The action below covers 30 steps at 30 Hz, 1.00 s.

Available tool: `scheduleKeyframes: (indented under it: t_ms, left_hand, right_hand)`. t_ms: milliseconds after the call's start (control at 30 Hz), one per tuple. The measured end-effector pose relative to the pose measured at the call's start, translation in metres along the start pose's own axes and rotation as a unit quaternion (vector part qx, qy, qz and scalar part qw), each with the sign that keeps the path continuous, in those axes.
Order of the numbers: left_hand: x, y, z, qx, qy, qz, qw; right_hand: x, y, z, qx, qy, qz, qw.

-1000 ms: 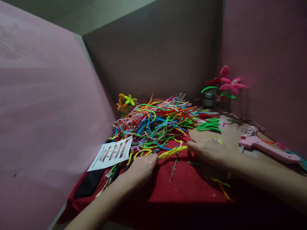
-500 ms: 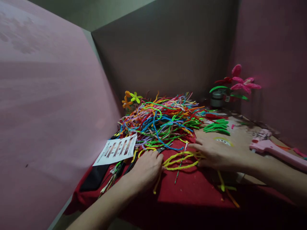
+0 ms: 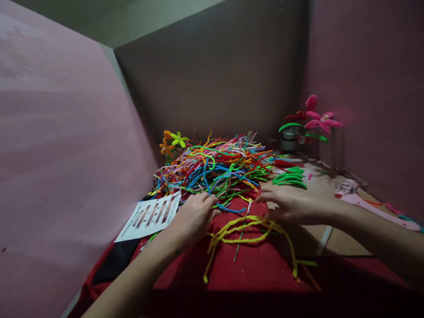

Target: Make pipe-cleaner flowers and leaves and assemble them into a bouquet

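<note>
From where I stand, the left hand has its fingers bent downward at the near edge of the heap, the thumb a little apart from them; their undersides are turned from me, so I cannot tell whether they grip anything. The right hand reaches in from the other side, fingers stretched out and loosely parted, the thumb lower down, with nothing visible in its grasp.

The yellow fuzzy stems lie between the two hands and a little nearer the person, in a loose oval on the red cloth, their ends trailing toward the table's front. Their upper right part passes just below the right thumb; I can't make out whether they touch. They cross over a thin green twisted stem.

Past the fingertips rises the tangled heap of coloured stems, one blue strand straying out between the hands. A printed sheet lies by the left forearm, overlapping a flat black object. On the right, a bundle of green pieces lies beyond the hand, and the right forearm cuts across the tan board, in front of a pink glue gun. Farther back, a pink flower stands near a grey container.
</note>
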State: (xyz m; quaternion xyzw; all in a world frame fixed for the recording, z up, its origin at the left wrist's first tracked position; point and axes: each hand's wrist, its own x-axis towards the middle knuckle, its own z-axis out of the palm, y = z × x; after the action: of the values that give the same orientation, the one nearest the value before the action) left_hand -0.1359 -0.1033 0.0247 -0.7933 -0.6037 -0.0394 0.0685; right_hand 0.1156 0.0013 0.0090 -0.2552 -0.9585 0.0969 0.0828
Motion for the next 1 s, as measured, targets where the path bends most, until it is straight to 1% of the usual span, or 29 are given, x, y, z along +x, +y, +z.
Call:
scheduleKeyframes:
  t_ms: [67, 133, 167, 200, 233, 300, 400, 467, 533, 667, 800, 933, 1000]
  left_hand:
    - [0.021, -0.007, -0.003, 0.012, 0.045, -0.006, 0.999]
    - [0.046, -0.009, -0.002, 0.036, 0.088, -0.015, 0.995]
    - [0.059, -0.009, 0.001, 0.058, 0.106, -0.024, 0.992]
    - [0.072, -0.009, 0.004, 0.084, 0.121, -0.038, 0.988]
    - [0.085, -0.008, 0.008, 0.11, 0.13, -0.052, 0.984]
    - [0.11, -0.007, 0.016, 0.156, 0.132, -0.083, 0.975]
    - [0.14, -0.014, 0.026, 0.197, 0.094, -0.123, 0.968]
    - [0.155, -0.022, 0.027, 0.204, 0.07, -0.134, 0.967]
    - [0.164, -0.03, 0.025, 0.198, 0.065, -0.13, 0.969]
    - [0.171, -0.045, 0.013, 0.173, 0.075, -0.112, 0.976]
    - [0.176, -0.064, 0.002, 0.146, 0.101, -0.13, 0.975]
    - [0.183, -0.083, -0.008, 0.106, 0.132, -0.149, 0.974]
    - [0.183, -0.09, -0.011, 0.082, 0.146, -0.156, 0.974]
  right_hand:
    - [0.015, 0.0, 0.002, -0.018, -0.008, 0.026, 0.999]
    - [0.03, -0.003, 0.008, -0.041, -0.017, 0.047, 0.998]
    - [0.037, -0.006, 0.012, -0.054, -0.012, 0.054, 0.997]
    - [0.043, -0.01, 0.016, -0.069, 0.006, 0.065, 0.995]
    - [0.048, -0.013, 0.019, -0.079, 0.021, 0.059, 0.995]
    - [0.056, -0.02, 0.023, -0.094, 0.059, 0.047, 0.993]
    - [0.069, -0.022, 0.021, -0.106, 0.09, 0.023, 0.99]
    - [0.078, -0.018, 0.017, -0.115, 0.112, 0.016, 0.987]
    - [0.087, -0.01, 0.014, -0.121, 0.115, 0.024, 0.986]
    - [0.098, 0.002, 0.015, -0.122, 0.055, 0.043, 0.99]
    - [0.097, 0.008, 0.017, -0.112, 0.042, 0.045, 0.992]
    - [0.091, 0.011, 0.019, -0.115, -0.008, 0.021, 0.993]
    - [0.09, 0.011, 0.018, -0.113, -0.022, 0.018, 0.993]
